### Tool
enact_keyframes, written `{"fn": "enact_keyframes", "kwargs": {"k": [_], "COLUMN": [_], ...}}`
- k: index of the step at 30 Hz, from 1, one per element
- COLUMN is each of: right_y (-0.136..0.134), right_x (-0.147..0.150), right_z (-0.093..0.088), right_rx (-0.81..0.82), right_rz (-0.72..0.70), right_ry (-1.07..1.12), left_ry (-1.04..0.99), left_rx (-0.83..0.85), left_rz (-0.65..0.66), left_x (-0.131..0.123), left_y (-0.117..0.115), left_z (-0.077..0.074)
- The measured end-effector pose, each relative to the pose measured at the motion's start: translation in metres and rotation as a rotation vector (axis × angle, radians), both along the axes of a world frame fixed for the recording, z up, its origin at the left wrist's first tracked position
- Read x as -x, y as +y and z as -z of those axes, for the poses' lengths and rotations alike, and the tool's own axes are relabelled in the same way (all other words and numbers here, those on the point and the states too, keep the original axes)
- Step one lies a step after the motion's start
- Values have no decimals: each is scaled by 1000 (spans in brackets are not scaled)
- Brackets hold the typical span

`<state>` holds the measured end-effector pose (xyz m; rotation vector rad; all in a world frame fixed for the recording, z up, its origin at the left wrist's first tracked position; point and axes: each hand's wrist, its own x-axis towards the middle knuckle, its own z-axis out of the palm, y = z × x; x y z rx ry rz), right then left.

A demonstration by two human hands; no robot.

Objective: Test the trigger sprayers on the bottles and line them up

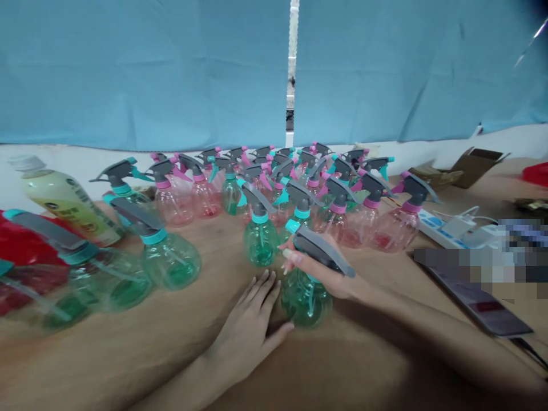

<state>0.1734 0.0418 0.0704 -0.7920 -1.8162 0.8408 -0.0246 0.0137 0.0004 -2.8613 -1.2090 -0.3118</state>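
A green spray bottle with a grey trigger head stands near the front of the brown table. My right hand is closed round its neck, just under the trigger head. My left hand lies flat beside the bottle's left side, fingers stretched out, the thumb touching its base. Behind it stand several more spray bottles, green ones and pink ones.
At the left are more green spray bottles, a pale drink bottle and something red. At the right lie a white power strip, a dark flat device and a cardboard box. A blue curtain hangs behind.
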Motion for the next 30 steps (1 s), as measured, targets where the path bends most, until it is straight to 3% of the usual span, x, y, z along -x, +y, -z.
{"fn": "enact_keyframes", "kwargs": {"k": [9,17,30], "right_y": [-2,1,4], "right_x": [-1,1,1], "right_z": [-8,-2,1], "right_rx": [43,127,130], "right_rz": [-66,-250,-276], "right_ry": [9,184,200], "left_ry": [18,-22,-22], "left_rx": [13,-38,-2], "left_rz": [-2,-9,-5], "left_x": [-1,-1,-2], "left_y": [0,-1,-1], "left_z": [-2,1,1]}}
